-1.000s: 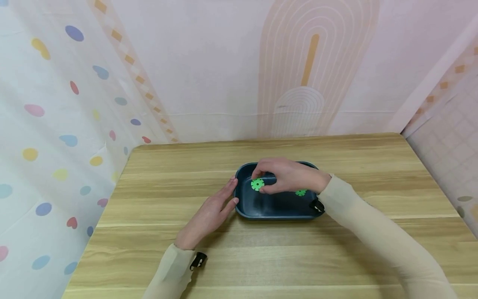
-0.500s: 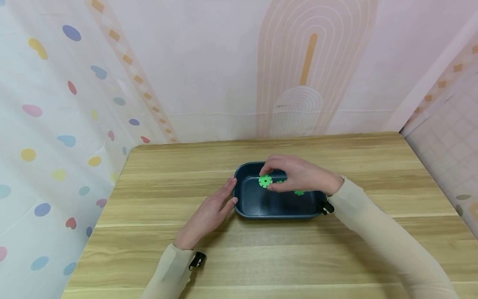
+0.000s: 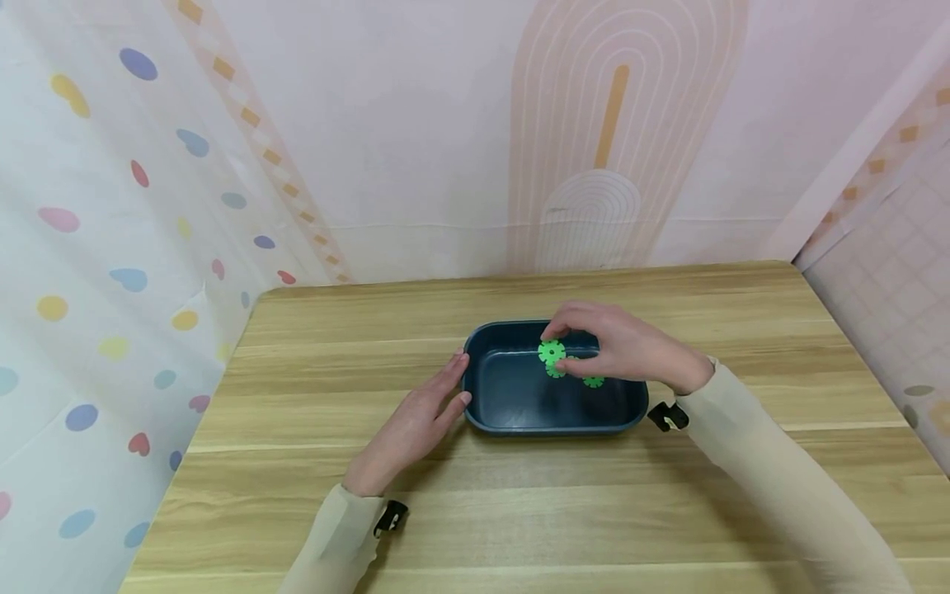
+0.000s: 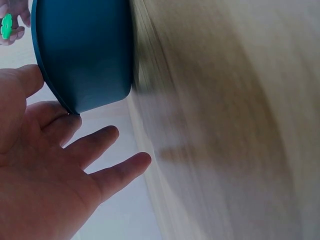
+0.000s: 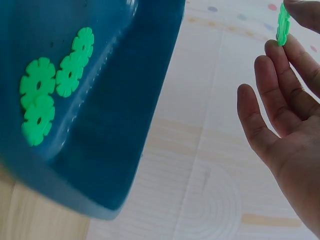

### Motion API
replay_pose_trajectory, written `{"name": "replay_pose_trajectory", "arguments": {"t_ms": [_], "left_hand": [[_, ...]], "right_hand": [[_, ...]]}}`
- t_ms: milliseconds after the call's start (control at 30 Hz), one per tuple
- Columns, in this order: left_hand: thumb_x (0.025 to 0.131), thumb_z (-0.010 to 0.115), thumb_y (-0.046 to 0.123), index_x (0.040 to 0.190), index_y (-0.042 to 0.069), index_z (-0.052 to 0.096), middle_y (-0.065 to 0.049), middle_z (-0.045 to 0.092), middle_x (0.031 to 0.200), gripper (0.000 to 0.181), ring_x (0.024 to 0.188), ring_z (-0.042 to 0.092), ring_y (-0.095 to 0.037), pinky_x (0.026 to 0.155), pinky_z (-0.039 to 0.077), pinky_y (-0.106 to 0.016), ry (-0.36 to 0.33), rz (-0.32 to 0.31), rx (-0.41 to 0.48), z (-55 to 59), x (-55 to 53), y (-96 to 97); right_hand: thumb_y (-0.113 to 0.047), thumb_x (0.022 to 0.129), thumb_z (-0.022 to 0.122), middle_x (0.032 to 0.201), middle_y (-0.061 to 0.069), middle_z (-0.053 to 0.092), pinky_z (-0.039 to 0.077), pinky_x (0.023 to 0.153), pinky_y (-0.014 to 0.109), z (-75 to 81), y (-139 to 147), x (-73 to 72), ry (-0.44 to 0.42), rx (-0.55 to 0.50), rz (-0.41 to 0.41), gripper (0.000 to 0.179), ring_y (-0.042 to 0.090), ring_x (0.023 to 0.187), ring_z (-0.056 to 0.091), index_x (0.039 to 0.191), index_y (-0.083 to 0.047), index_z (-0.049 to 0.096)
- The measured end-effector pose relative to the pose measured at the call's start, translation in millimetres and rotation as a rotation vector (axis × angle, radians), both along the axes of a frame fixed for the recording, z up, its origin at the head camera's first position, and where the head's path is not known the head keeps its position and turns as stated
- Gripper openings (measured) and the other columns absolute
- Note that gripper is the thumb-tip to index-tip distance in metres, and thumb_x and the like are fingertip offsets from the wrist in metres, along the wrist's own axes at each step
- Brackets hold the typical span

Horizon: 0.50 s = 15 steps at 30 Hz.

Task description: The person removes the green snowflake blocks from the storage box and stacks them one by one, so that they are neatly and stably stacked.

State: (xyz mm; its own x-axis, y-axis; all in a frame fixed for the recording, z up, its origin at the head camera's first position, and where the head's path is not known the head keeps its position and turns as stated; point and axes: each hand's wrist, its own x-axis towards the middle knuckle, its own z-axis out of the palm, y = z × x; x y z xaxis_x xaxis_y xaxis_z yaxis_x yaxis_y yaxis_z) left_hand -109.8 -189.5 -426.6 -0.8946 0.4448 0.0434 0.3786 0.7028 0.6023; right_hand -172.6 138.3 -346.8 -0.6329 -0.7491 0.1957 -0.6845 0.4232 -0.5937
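Tray [image 3: 512, 404], dark blue, oblong, round-cornered, one: stood on a wood-grain tabletop [image 3: 505, 511], its long axis running left to right across the person's front. Notched disc [image 3: 552, 353], bright green, flower-edged, centre hole, one: held clear of the tray's floor, about midway along its length and toward its far long wall. Right hand [image 3: 623, 346]: reached in over the tray's right end, thumb and fingertips pinching that disc near its edge; the disc lay to the left of the palm. Loose green discs [image 5: 37, 82], four visible, same pattern: lay on the tray's floor, from mid-length rightward and close to the far long wall, in two pairs, each overlapping or touching. Governing relation, as judged: the pinched disc hung over the leftmost of the loose ones or just beside it, with the right hand nearer to all of them than its fellow; exact tilt of the pinched disc could not be told. Left hand [image 3: 411, 421]: at the tray's left end, fingers extended, touching the rim, nothing grasped. Sleeves [image 3: 787, 478], beige, two: on the person's side of the tray. Black fittings [image 3: 659, 412], one per cuff: the right one just off the tray's right end. Patterned cloth [image 3: 416, 165]: hung beyond the tray.
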Motion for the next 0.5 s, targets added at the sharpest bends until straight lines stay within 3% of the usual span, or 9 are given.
{"name": "replay_pose_trajectory", "arguments": {"t_ms": [500], "left_hand": [[0.112, 0.049, 0.029, 0.163, 0.008, 0.028, -0.005, 0.022, 0.169, 0.060, 0.154, 0.025, -0.023, 0.123, 0.028, -0.048, 0.003, 0.001, 0.002, 0.7, 2.2, -0.7]], "right_hand": [[-0.015, 0.091, 0.081, 0.117, -0.003, 0.067, 0.055, 0.093, 0.049, -3.3, 28.9, 7.1, 0.055, -0.016, -0.114, 0.031, 0.017, 0.104, 0.064, 0.120, -0.011, 0.072]]}}
